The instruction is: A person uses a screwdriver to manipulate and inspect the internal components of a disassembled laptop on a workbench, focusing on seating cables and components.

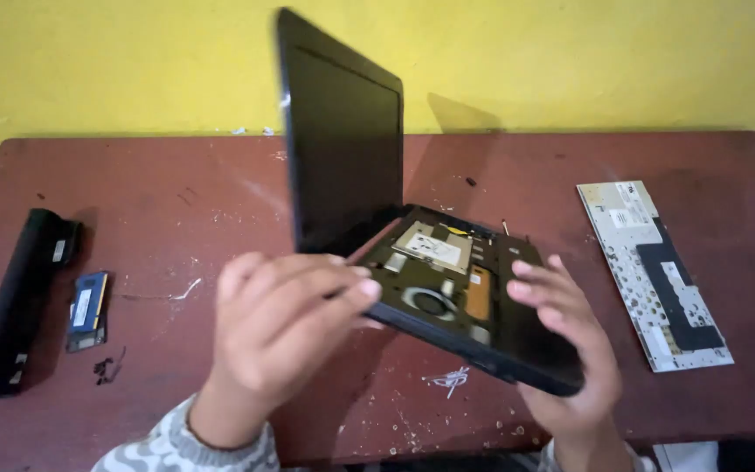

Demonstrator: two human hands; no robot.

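Nearest the camera, your left hand (286, 319) had curled over the front left edge of the laptop base (469, 297), fingers pressed close together and hooked onto the rim; whether the thumb gripped underneath was hidden. Your right hand (570, 350) cupped the front right corner from below and outside, fingers slightly spread along the rim, palm carrying the weight. Between the two hands the base was lifted clear of the table (176, 201) and tilted, with its keyboard deck off, so the fan (430, 301), a silvery drive plate (434, 246) and a copper-coloured patch (479, 293) showed inside. The screen (342, 140) stood open and nearly upright, leaning left behind your left hand.

By the look of it, you were mid-teardown, turning the opened machine to reach another side. Any next move would have called for a firm two-handed hold, since the open lid made it top-heavy, and a gentle set-down well apart from the loose parts.

Further out, the removed keyboard (657, 271) lay face down at the right. At the left lay a small blue memory module (89, 308) and, beyond it, the long black battery (19, 301). A yellow wall (570, 61) closed the scene.
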